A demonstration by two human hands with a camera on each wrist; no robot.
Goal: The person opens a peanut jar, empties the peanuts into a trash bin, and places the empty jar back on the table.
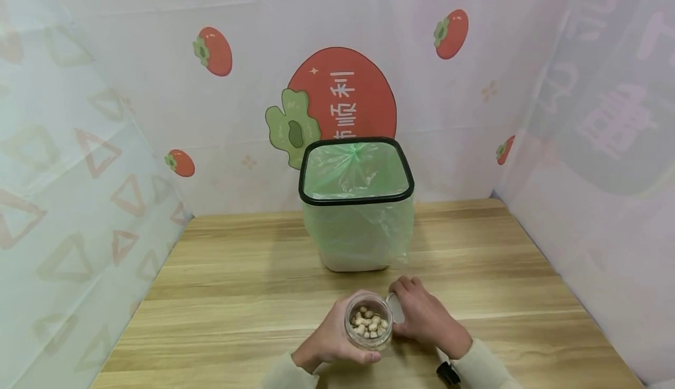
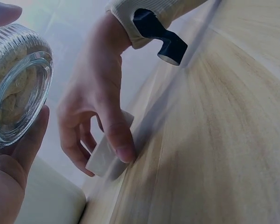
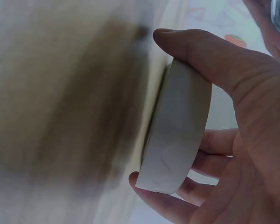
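Observation:
My left hand grips a clear glass jar, whose open mouth faces up in the head view. Pale tan peanuts in their shells lie inside it. In the left wrist view the ribbed wall and round base of the jar are visible. Just to the right, my right hand holds a round white lid by its edge, between thumb and fingers. The right wrist view has the lid edge-on, its open side toward the tabletop, close over the wood.
A bin lined with a thin green plastic bag stands beyond the hands, with a black rim. Pale printed sheets enclose the wooden table at the back and sides. A black strap is at my right sleeve.

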